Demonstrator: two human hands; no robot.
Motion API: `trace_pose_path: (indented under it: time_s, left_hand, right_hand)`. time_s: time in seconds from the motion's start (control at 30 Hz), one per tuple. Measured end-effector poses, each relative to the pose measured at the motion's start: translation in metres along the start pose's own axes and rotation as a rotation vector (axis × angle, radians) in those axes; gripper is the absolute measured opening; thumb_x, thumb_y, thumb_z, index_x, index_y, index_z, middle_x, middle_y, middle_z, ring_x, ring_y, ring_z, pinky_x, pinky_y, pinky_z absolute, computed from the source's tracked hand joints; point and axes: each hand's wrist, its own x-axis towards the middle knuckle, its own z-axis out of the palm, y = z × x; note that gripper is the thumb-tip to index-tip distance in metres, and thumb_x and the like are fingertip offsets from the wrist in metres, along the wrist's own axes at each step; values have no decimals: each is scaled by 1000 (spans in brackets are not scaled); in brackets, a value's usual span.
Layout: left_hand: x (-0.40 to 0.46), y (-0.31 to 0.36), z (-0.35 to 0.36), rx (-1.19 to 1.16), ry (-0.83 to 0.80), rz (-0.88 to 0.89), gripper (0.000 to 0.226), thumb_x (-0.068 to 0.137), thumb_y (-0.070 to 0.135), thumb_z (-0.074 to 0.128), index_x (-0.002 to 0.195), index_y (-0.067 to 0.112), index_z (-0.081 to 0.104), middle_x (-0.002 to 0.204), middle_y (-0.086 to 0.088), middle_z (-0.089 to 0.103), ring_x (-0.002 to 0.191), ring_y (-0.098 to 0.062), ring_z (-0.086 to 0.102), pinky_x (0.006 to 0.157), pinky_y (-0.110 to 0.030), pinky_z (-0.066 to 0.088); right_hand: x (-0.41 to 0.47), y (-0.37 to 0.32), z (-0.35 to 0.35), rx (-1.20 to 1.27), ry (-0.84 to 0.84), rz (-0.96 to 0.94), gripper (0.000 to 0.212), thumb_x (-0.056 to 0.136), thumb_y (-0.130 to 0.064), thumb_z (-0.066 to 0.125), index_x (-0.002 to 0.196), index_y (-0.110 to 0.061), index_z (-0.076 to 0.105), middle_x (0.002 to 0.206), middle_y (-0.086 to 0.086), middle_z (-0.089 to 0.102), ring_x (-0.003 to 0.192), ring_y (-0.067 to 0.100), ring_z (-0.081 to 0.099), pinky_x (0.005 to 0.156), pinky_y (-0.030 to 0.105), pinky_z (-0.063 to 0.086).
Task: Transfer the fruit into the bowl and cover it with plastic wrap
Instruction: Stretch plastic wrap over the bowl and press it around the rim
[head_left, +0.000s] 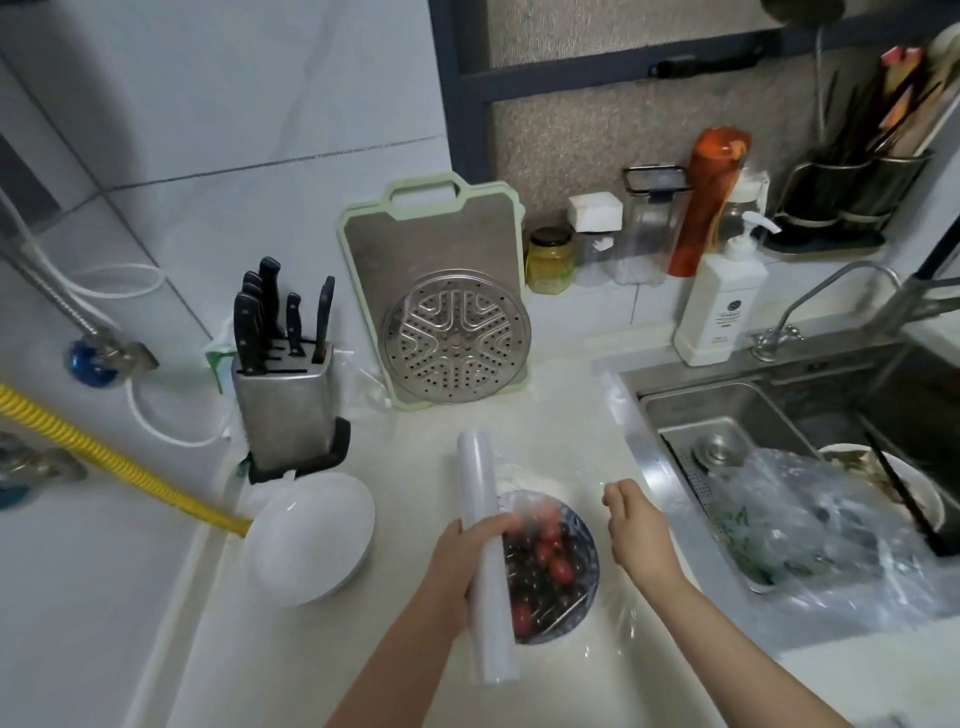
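Observation:
A patterned bowl (589, 558) stands on the white counter, filled with red and dark fruit (545, 558). A clear sheet of plastic wrap (597, 631) is stretched over it and spreads onto the counter on the right. My left hand (467, 561) grips the white roll of plastic wrap (485, 561), held lengthwise along the bowl's left edge. My right hand (636, 527) hovers at the bowl's right side, fingers curled near the film; whether it pinches the film is unclear.
An empty white bowl (311, 535) sits left of the fruit bowl. Behind stand a knife block (285, 395), a green cutting board (436, 249) and a steamer plate (454, 338). The sink (753, 410) at right holds a plastic bag and dishes. A yellow hose (119, 462) crosses at left.

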Motion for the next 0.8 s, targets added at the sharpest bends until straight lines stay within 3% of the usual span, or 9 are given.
trace_pose_path:
  time_s: [0.1, 0.23, 0.37, 0.47, 0.53, 0.67, 0.73, 0.8]
  left_hand:
    - [8, -4, -17, 2, -3, -37, 42, 73, 31, 77, 103, 9, 58, 82, -8, 63, 71, -20, 60, 59, -29, 49]
    - [14, -14, -35, -44, -37, -72, 52, 71, 32, 81, 109, 7, 56, 85, -12, 62, 67, -24, 62, 64, -35, 56]
    - [14, -19, -44, 58, 32, -45, 55, 74, 53, 73, 105, 13, 51, 89, -17, 64, 67, -28, 65, 64, -37, 57]
    - [21, -26, -50, 177, 156, 14, 64, 71, 72, 59, 104, 18, 54, 100, -10, 64, 86, -27, 65, 83, -41, 54]
    - [22, -29, -52, 203, 205, 26, 61, 77, 71, 52, 110, 19, 56, 104, -7, 63, 94, -26, 64, 92, -44, 51]
    - [22, -31, -47, 224, 263, 65, 49, 79, 62, 60, 98, 17, 55, 93, -13, 67, 81, -32, 69, 78, -46, 57]
    - [20, -32, -43, 211, 270, 64, 50, 76, 62, 65, 101, 20, 51, 91, -11, 69, 74, -32, 72, 72, -48, 60]
    - [19, -33, -37, 271, 304, 88, 55, 75, 62, 65, 110, 22, 48, 96, -3, 67, 78, -23, 70, 73, -42, 58]
  right_hand:
    - [-3, 5, 8, -8, 11, 54, 24, 97, -16, 34, 82, -8, 50, 67, -1, 53, 61, 20, 47, 54, 30, 34]
    - [-10, 10, 16, -14, 23, 90, 24, 98, -20, 34, 84, -10, 51, 72, -1, 56, 63, 19, 49, 62, 30, 38]
    - [-10, 14, 17, -49, 18, 76, 21, 97, -15, 35, 84, -7, 50, 75, 3, 56, 67, 23, 49, 63, 31, 36]
    - [-9, 17, 19, -38, 11, 90, 23, 97, -17, 36, 86, -5, 51, 73, 2, 56, 63, 21, 48, 63, 30, 36]
    - [-6, 19, 20, -44, -1, 83, 24, 98, -20, 35, 87, -6, 52, 75, 1, 56, 65, 21, 49, 65, 30, 38]
    - [5, 27, 18, -64, -25, 71, 25, 98, -18, 36, 88, -2, 52, 78, 9, 58, 72, 28, 51, 66, 33, 38]
    - [12, 32, 15, -74, -41, 70, 25, 98, -18, 36, 88, -1, 52, 75, 7, 55, 69, 26, 49, 61, 32, 36]
    - [19, 35, 11, -94, -66, 55, 24, 98, -17, 36, 86, -3, 50, 69, 2, 51, 64, 21, 46, 57, 24, 35]
